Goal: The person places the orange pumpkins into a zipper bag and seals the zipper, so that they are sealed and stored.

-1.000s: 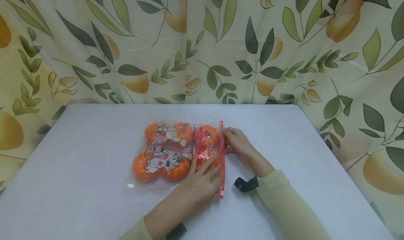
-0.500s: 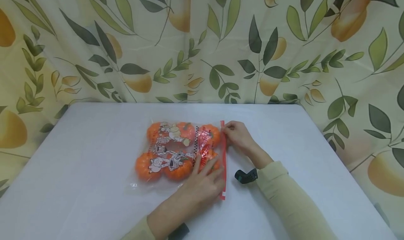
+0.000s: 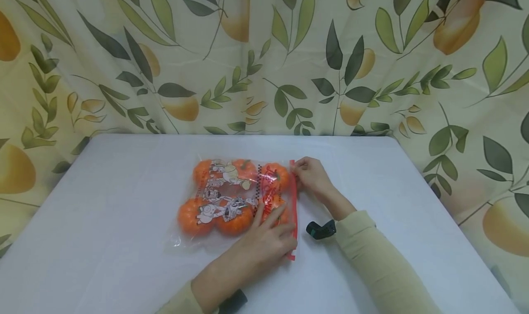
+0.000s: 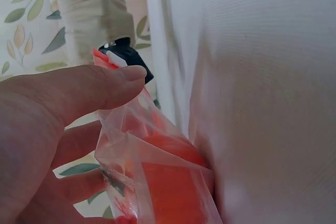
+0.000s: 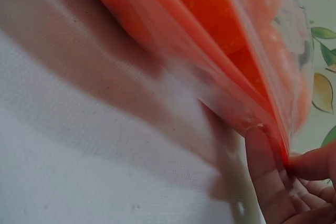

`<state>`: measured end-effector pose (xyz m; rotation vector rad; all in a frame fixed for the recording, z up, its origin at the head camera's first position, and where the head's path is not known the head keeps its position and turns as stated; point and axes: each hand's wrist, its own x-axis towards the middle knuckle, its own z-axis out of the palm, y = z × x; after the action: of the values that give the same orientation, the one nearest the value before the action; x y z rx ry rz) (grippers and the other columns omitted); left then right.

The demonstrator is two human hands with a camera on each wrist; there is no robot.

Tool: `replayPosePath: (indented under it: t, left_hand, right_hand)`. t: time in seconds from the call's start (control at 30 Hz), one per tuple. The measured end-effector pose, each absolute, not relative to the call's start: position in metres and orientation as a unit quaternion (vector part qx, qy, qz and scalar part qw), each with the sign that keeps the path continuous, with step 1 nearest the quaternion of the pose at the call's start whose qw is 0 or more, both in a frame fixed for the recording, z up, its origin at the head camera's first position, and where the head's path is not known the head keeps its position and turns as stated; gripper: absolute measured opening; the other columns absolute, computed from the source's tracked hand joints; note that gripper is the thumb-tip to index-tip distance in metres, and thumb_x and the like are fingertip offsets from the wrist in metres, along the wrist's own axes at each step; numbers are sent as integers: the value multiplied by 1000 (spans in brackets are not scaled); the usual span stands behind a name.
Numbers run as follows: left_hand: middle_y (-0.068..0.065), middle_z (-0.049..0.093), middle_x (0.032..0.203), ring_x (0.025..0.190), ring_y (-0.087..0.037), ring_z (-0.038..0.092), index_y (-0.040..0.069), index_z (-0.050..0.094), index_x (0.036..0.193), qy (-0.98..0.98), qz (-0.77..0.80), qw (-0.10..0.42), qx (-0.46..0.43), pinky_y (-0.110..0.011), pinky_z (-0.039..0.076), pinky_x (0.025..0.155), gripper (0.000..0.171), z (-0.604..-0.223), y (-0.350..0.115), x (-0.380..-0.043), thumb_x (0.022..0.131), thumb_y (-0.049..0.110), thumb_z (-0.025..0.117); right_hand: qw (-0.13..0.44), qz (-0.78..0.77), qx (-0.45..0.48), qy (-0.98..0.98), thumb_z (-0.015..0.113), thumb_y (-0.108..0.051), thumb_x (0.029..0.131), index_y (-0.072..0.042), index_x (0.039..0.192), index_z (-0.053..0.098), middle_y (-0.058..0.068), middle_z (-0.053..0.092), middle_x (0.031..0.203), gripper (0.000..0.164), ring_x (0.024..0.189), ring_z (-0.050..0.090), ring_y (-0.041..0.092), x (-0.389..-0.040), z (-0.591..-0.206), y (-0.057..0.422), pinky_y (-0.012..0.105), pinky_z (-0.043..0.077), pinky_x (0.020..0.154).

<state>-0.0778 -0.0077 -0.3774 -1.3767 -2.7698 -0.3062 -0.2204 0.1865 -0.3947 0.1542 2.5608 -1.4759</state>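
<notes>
In the head view a clear zip bag (image 3: 224, 193) printed with cartoon figures lies flat on the table, holding several orange pumpkins (image 3: 192, 217). A red strip (image 3: 295, 197) runs along its right edge. My left hand (image 3: 264, 247) spreads over the bag's near right corner; in the left wrist view its thumb (image 4: 113, 87) and fingers pinch the bag's edge. At the strip's far end, my right hand (image 3: 312, 178) pinches the bag between thumb and fingers. In the right wrist view, the red-edged mouth (image 5: 210, 72) of the bag gapes between two plastic layers.
A white cloth covers the table (image 3: 124, 185). Behind it hangs a curtain (image 3: 264, 66) patterned with leaves and fruit. A small black device (image 3: 321, 230) sits at my right wrist, and another (image 3: 233, 301) at my left.
Both hands keep their places on the bag. The far end of the red strip has shifted slightly toward me, and the plastic's glare over the red print has changed.
</notes>
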Motion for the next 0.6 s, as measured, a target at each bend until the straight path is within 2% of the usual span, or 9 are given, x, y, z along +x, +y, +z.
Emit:
replayPosePath:
  t: [0.13, 0.27, 0.37, 0.6]
  left_hand:
    - [4, 64, 132, 145, -33, 37, 28, 71, 114, -888, -98, 37, -448, -71, 29, 111, 28, -380, -9, -77, 88, 36, 74]
    - [3, 62, 135, 144, -31, 39, 25, 67, 123, -891, -78, 64, -443, -68, 33, 111, 37, -381, -9, -76, 88, 35, 75]
    - [2, 59, 139, 144, -28, 39, 24, 64, 129, -897, -72, 60, -433, -66, 34, 112, 44, -382, -9, -77, 88, 35, 75]
    - [3, 61, 137, 143, -27, 41, 26, 71, 119, -898, -95, 40, -428, -66, 33, 112, 35, -380, -9, -79, 86, 35, 77]
  right_hand:
    - [78, -495, 52, 864, 55, -14, 100, 4, 117, 52, 17, 71, 96, 24, 62, 60, 8, -219, -396, 186, 24, 52, 57]
    - [73, -497, 49, 863, 56, -15, 99, 3, 124, 46, 21, 70, 103, 32, 64, 59, 8, -219, -396, 188, 23, 51, 58]
    - [81, -492, 49, 865, 56, -18, 100, 1, 130, 45, 21, 69, 107, 37, 68, 58, 9, -218, -395, 189, 22, 51, 61]
    - [109, -486, 55, 866, 52, -22, 102, 2, 135, 48, 22, 67, 117, 41, 76, 61, 13, -215, -394, 193, 22, 54, 66]
